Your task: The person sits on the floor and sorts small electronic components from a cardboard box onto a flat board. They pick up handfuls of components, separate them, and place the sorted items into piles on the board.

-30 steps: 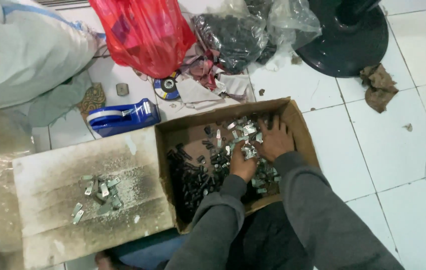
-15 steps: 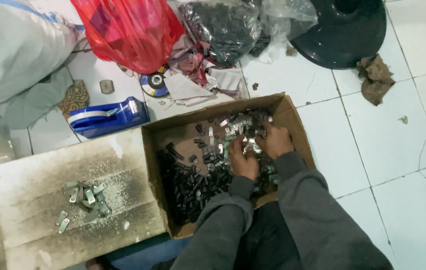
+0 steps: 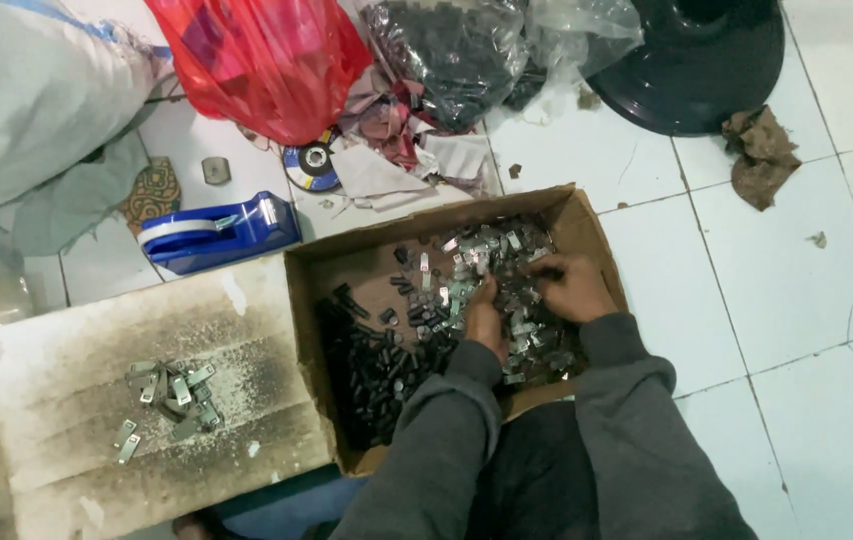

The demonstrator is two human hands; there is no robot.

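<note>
An open cardboard box (image 3: 331, 262) lies on the tiled floor in front of me. It holds a heap of small silvery metal pieces (image 3: 486, 255) on the right and small black pieces (image 3: 376, 365) on the left. My left hand (image 3: 484, 320) and my right hand (image 3: 568, 287) are both down in the silvery heap, fingers curled among the pieces. Whether either hand grips a piece is hidden by the fingers. Grey sleeves cover both arms.
A dusty white board (image 3: 76, 370) left of the box carries a few silvery pieces (image 3: 171, 392). Behind are a blue tape dispenser (image 3: 216, 235), a red plastic bag (image 3: 266, 60), a clear bag of black parts (image 3: 466, 50), a dark round base (image 3: 696, 60), a rag (image 3: 761, 150).
The view has shifted slightly, so the box sits a little further left and lower. Both hands stay in the silvery heap, working among the pieces.
</note>
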